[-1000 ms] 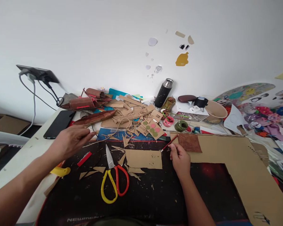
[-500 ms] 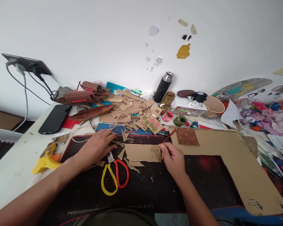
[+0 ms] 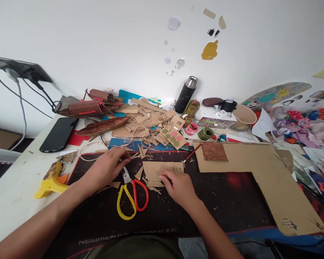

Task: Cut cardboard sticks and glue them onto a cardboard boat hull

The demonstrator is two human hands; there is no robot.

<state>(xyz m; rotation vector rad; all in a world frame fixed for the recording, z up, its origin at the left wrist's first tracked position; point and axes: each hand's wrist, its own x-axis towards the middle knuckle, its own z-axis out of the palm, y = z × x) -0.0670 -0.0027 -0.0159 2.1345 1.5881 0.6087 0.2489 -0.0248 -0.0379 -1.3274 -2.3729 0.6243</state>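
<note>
white wall [image 3: 97, 43] behind cluttered desk [image 3: 18, 180], left hand [image 3: 108, 165], right hand [image 3: 179, 187], cannot tell either grip

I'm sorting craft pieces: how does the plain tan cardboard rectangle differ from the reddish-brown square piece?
The plain tan cardboard rectangle is mostly bare with some marks; the reddish-brown square piece is coloured all over. The rectangle is wider than the square. The right hand partly covers the rectangle; the square lies uncovered on the large tan cardboard sheet.
</note>
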